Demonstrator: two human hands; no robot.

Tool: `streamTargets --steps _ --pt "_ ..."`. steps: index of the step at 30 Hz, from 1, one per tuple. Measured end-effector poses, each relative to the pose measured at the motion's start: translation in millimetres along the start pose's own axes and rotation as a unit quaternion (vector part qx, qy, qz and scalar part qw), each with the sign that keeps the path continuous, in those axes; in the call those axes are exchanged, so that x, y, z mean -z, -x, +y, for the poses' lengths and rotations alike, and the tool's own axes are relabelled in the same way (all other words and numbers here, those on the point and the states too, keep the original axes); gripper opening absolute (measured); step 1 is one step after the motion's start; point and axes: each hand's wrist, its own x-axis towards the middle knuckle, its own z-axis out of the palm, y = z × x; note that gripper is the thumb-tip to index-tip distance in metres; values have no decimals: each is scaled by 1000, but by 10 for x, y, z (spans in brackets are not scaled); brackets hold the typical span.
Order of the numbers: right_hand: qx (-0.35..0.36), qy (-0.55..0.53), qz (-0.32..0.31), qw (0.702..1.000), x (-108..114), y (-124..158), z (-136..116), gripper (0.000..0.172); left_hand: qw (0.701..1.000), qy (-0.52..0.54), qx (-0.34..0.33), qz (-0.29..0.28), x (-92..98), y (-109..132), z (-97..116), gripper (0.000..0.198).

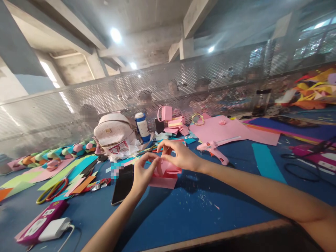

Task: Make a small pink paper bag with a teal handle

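Note:
Both hands meet over a folded pink paper piece [164,182] above the blue table. My left hand [144,171] pinches its left upper edge between thumb and fingers. From the right, my right hand [175,154] grips the top of the same paper, fingers curled over it and partly hiding it. A dark phone [123,185] lies just left of my left hand. Right of my right hand rests a pink glue gun [214,150] on its side, its nozzle over the edge of a pink sheet [233,129].
A white backpack [115,129] and a bottle [142,126] stand at the back before a perforated metal screen [115,94]. Scissors [54,190] and a magenta power strip [43,222] lie left. A blue paper strip [266,162] lies right. People sit beyond the screen.

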Motion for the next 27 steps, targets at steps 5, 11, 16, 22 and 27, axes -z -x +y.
streamTargets --steps 5,11,16,22,27 --pt "7 -5 -16 1000 -2 -12 33 17 999 -43 -9 19 30 -7 -2 20" --pt "-18 -16 -39 999 49 -72 112 23 999 -41 7 34 -1 -2 21 18" --pt "-14 2 -40 999 102 -101 109 25 998 -20 24 47 9 -26 14 21" --pt "-5 34 2 999 84 -91 52 21 997 17 35 65 60 -53 -64 21" --pt "-21 -3 -12 1000 17 -75 79 21 998 30 24 39 65 -61 -68 23"
